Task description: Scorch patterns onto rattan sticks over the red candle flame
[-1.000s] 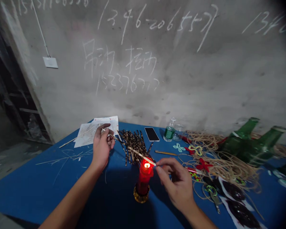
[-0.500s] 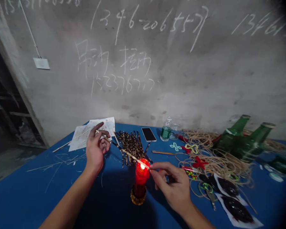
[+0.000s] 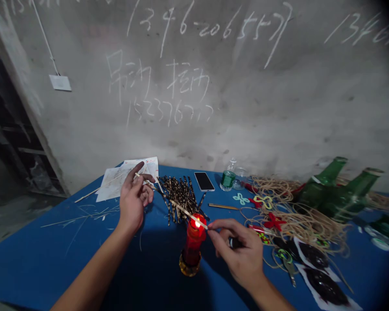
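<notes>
A thin pale stick (image 3: pixel 182 209), darkened in places, slants over the flame of a lit red candle (image 3: pixel 194 235). The candle stands upright on an amber glass base (image 3: pixel 189 264). My right hand (image 3: pixel 241 246) pinches the stick's near end between thumb and fingertips, just right of the flame. A small dark shape shows within that hand; I cannot make out what it is. At the far end, my left hand (image 3: pixel 134 196) holds the stick loosely between thumb and fingers, index finger raised, fingertips blackened. Behind the candle lies a pile of dark-banded sticks (image 3: pixel 180 194).
On the blue table (image 3: pixel 84 255) lie white papers (image 3: pixel 112 185), a phone (image 3: pixel 204 181), a small bottle with a green label (image 3: pixel 227 176) and tangled cord (image 3: pixel 303 216). Green glass bottles (image 3: pixel 327 181) stand at the right, with nail clippers (image 3: pixel 288 270) and black packaged pieces (image 3: pixel 326 287) in front.
The view has shifted slightly, so everything sits a little to the right. Both hands keep their hold on the stick, which stays over the flame.
</notes>
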Motion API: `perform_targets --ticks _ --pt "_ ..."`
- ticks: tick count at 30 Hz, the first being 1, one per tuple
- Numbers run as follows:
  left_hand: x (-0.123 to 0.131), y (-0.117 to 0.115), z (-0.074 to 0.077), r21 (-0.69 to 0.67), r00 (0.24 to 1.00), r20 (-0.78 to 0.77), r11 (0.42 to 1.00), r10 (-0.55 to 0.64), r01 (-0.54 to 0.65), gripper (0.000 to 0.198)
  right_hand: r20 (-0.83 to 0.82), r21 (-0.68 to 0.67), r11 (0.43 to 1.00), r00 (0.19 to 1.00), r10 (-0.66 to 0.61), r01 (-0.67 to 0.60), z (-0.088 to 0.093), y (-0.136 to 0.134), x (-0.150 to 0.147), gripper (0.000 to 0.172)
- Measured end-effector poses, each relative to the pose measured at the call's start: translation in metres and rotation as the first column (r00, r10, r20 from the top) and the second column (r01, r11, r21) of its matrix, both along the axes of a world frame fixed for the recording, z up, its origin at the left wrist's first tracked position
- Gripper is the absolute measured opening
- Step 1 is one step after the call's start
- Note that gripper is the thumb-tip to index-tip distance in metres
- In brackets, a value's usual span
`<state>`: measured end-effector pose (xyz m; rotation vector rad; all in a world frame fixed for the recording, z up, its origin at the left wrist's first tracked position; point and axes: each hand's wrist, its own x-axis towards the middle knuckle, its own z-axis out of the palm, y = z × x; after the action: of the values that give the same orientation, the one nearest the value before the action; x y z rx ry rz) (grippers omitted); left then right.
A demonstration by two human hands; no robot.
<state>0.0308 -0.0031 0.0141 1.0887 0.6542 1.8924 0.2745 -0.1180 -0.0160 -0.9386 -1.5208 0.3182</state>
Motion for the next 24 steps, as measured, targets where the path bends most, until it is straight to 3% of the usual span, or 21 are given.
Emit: perform_targets --ticks 16,24 --pt "0.001 -0.005 0.003 -0.016 0.999 -0.002 0.999 -0.039 0.039 0.041 -0.040 -0.005 0.999 0.998 0.041 -0.041 -0.010 0.000 0.004 0.007" --pt "0.005 -0.007 0.002 -0.013 0.996 -0.095 1.000 -0.002 0.001 0.043 -0.035 -0.032 0.994 0.994 0.102 -0.104 -0.014 -0.002 0.005 0.012"
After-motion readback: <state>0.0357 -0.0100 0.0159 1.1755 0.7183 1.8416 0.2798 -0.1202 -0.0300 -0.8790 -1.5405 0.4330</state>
